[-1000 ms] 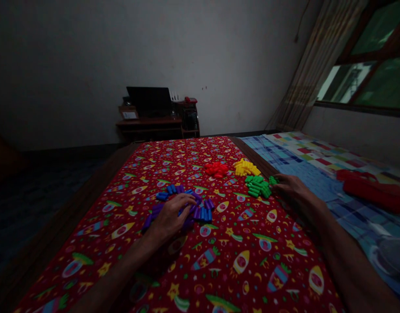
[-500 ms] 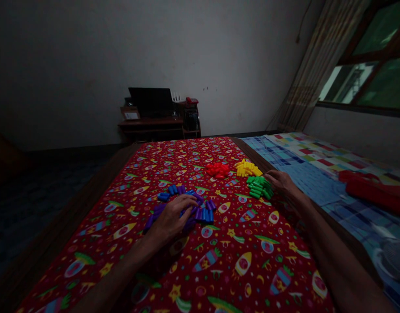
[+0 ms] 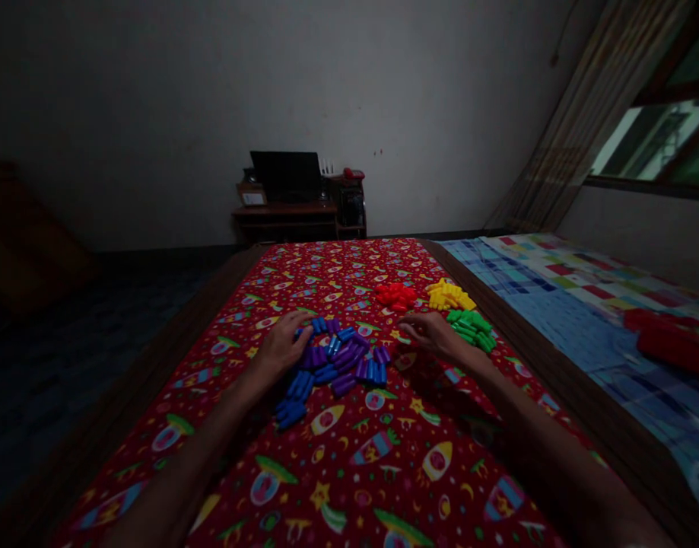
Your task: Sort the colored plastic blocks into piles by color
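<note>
A heap of blue and purple plastic pegs (image 3: 338, 364) lies in the middle of a red rocket-print cloth (image 3: 383, 472). My left hand (image 3: 281, 347) rests at the heap's left edge, fingers curled against the pegs. My right hand (image 3: 432, 332) hovers between that heap and a green peg pile (image 3: 471, 329), fingers loosely bent with nothing visible in them. Farther back sit a red pile (image 3: 395, 296) and a yellow pile (image 3: 450, 295).
The cloth covers a wooden table with a dark rim (image 3: 532, 335). To the right lies a bed with a checked sheet (image 3: 566, 297) and a red object (image 3: 674, 342). A desk with a dark screen (image 3: 295, 202) stands at the far wall. Dark floor is on the left.
My left hand slid from on top of the blue-purple heap to its left edge. My right hand left the green pile and came leftward toward the heap. The view shifted slightly.
</note>
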Action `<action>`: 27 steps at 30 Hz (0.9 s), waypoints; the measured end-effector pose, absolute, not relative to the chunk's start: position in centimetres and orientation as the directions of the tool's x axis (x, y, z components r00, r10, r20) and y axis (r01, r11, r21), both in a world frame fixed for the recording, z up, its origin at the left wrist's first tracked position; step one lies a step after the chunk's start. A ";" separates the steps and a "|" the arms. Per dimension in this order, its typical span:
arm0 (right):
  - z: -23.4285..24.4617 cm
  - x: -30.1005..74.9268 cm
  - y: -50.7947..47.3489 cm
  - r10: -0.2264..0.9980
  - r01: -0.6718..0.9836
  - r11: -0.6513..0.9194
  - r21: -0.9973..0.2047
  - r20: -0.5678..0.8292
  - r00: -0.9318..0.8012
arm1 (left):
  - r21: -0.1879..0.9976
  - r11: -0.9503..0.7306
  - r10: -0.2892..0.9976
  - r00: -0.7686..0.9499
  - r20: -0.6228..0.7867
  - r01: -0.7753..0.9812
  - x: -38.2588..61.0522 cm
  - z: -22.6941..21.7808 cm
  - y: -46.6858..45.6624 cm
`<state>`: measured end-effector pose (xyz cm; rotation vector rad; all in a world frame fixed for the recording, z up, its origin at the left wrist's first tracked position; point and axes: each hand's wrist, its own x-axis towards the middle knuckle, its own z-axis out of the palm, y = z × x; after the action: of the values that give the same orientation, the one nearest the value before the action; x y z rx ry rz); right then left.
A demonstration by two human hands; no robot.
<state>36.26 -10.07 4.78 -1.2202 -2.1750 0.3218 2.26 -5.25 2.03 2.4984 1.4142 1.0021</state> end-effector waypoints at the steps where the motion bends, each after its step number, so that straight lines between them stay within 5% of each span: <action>1: 4.4 34.6 -9.9 0.812 0.657 0.582 -0.479 0.386 -0.438 | 0.399 -0.530 0.817 0.323 0.478 0.748 1.8 1.2 -4.7; 9: 1.9 26.9 -8.1 0.785 0.608 0.602 -0.518 0.245 -0.569 | 0.589 -0.446 0.895 0.361 0.264 0.674 0.4 -1.4 -4.0; 15: 2.7 27.2 -7.1 0.860 0.591 0.503 -0.631 0.295 -0.417 | 0.675 -0.423 0.901 0.362 0.241 0.604 -0.3 -0.6 -4.3; 18: 3.8 29.9 -6.3 0.901 0.706 0.433 -0.561 0.256 -0.350 | 0.714 -0.366 0.927 0.305 0.220 0.597 -0.5 -0.6 -4.4; 23: 5.1 35.1 -6.2 0.954 0.908 0.284 -0.307 -0.007 -0.300 | 0.733 -0.339 0.937 0.278 0.210 0.589 -0.3 -0.4 -4.5; 27: 5.1 35.0 -7.0 0.960 0.924 0.261 -0.278 0.172 -0.220 | 0.739 -0.342 0.937 0.266 0.226 0.580 -0.1 -0.4 -4.5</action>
<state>35.01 -7.02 5.09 -1.7325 -2.2306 0.1656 -0.14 -4.55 -0.38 2.0191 1.3661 0.8969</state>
